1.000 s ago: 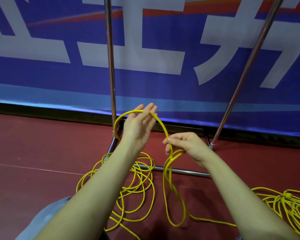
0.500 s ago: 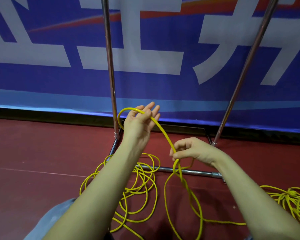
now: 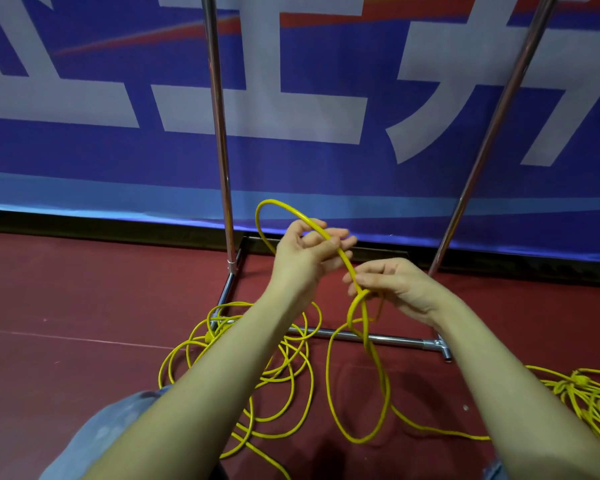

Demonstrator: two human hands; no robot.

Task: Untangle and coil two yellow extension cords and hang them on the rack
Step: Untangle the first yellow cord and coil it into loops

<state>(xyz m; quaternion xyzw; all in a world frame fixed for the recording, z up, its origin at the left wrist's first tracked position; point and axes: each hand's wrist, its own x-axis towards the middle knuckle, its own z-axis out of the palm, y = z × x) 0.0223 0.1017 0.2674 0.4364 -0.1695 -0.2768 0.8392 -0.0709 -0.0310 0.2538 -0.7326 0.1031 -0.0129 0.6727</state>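
Two hands have come closer, left hand (image 3: 303, 258) and right hand (image 3: 392, 289) fingers both gripping the yellow extension cord (image 3: 361, 375), so a new coil loop closes.

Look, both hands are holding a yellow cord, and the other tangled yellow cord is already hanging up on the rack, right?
Not quite. Both hands, left hand and right hand, do hold a yellow cord, but the other tangled yellow cord lies on the floor, not on the rack. The head view shows it.

Glossy yellow cord (image 3: 381, 382), shiny metal rack (image 3: 219, 133) (matt red floor (image 3: 66, 299))
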